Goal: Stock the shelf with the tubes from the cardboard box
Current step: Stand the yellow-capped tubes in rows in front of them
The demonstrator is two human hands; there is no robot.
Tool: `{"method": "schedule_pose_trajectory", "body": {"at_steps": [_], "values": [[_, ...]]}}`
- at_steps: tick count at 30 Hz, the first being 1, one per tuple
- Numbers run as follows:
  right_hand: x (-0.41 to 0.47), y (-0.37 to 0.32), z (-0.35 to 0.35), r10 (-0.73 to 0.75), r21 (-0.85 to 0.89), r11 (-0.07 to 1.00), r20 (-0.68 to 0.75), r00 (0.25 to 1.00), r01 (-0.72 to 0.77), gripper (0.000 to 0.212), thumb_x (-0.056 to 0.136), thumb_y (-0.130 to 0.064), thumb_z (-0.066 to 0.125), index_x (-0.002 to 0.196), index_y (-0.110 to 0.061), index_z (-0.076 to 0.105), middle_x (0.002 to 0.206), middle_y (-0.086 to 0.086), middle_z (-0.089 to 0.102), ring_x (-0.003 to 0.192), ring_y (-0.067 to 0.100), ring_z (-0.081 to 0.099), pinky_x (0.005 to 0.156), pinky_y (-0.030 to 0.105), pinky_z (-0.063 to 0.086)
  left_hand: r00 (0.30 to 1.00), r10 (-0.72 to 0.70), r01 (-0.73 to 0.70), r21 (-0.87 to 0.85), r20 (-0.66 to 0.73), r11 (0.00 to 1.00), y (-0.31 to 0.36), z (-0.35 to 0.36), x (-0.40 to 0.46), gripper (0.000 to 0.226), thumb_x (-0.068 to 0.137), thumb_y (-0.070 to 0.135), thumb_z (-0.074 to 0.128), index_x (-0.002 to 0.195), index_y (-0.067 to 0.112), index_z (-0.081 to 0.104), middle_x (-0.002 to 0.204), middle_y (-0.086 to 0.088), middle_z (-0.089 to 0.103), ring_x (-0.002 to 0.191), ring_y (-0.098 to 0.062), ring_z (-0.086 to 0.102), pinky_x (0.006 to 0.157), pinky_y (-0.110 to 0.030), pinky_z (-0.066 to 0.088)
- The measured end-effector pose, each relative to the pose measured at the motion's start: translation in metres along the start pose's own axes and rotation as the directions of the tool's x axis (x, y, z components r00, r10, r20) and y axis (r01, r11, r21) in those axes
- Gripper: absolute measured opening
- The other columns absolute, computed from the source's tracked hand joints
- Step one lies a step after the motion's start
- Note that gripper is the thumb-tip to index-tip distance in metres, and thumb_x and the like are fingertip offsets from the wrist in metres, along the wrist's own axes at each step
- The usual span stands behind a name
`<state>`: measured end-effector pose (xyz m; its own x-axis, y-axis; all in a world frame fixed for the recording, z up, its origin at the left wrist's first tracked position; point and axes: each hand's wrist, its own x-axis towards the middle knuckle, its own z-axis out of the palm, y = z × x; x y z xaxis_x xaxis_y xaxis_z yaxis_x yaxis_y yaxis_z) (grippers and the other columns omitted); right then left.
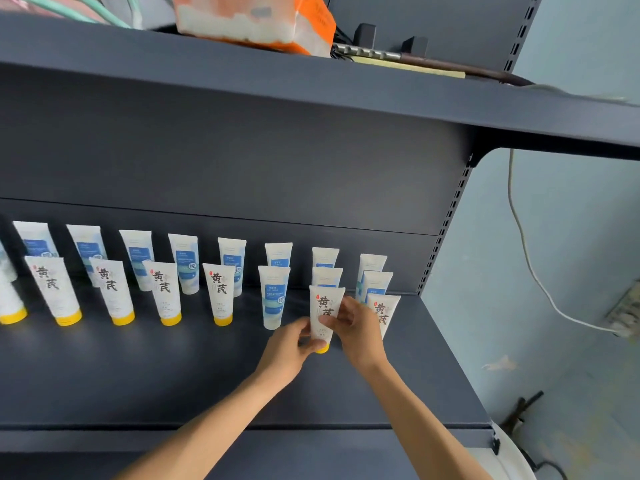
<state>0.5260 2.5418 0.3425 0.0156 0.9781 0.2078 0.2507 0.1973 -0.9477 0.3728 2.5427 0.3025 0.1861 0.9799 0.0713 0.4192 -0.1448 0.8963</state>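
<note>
A dark grey metal shelf [173, 382] with a smooth matte deck and a flat back panel fills most of the view; its perforated upright runs down the right edge. An upper shelf [311, 88] of the same metal overhangs it, carrying a crinkled orange-and-white plastic pack [256, 19].

Soft flattened plastic tubes stand cap-down in rows toward the back of the lower deck: a rear row of white tubes with blue labels [183, 263], and in front of them white tubes with black brush characters and round yellow caps [164, 294].

Near the deck's right edge, both hands hold one yellow-capped tube [325, 308] upright, its cap at or just above the deck. The left hand [289, 344] curls its fingers around the lower left side by the cap; the right hand [356, 327] pinches the right side of the body. Another brush-lettered tube [384, 313] stands just beside it, partly behind the right hand.
</note>
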Motion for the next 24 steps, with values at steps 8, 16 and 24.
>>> {"method": "schedule_pose_trajectory", "body": {"at_steps": [8, 16, 24], "values": [[-0.004, 0.016, 0.003, 0.052, -0.004, 0.999, -0.019, 0.998, -0.052, 0.026, 0.088, 0.001, 0.069, 0.091, -0.024, 0.065, 0.098, -0.012, 0.074, 0.089, -0.002, 0.070, 0.070, 0.011, 0.053, 0.998, 0.059, -0.053, 0.213, -0.024, 0.976, -0.018, 0.010, 0.005, 0.037, 0.090, 0.032, 0.073, 0.126, 0.027, 0.064, 0.113, 0.014, 0.073, 0.102, -0.002, 0.067, 0.077, -0.005, 0.044], [-0.006, 0.016, 0.005, 0.072, -0.060, 0.995, -0.031, 0.997, -0.074, 0.023, 0.089, -0.004, 0.069, 0.089, -0.025, 0.061, 0.098, -0.012, 0.073, 0.087, -0.006, 0.069, 0.068, 0.010, 0.052, 0.996, 0.083, -0.075, 0.263, -0.018, 0.962, -0.019, 0.009, 0.005, 0.041, 0.090, 0.034, 0.071, 0.129, 0.025, 0.062, 0.120, 0.009, 0.072, 0.109, -0.008, 0.067, 0.085, -0.015, 0.048], [-0.024, 0.010, 0.001, 0.068, -0.312, 0.947, -0.044, 0.997, -0.079, 0.022, 0.091, -0.017, 0.069, 0.112, -0.015, 0.064, 0.111, -0.005, 0.072, 0.101, 0.011, 0.068, 0.087, 0.030, 0.057, 0.993, 0.106, -0.088, 0.304, -0.043, 0.948, -0.012, 0.004, -0.010, 0.044, 0.087, 0.045, 0.072, 0.127, 0.032, 0.062, 0.120, 0.017, 0.071, 0.108, -0.003, 0.067, 0.080, -0.008, 0.046]]}}
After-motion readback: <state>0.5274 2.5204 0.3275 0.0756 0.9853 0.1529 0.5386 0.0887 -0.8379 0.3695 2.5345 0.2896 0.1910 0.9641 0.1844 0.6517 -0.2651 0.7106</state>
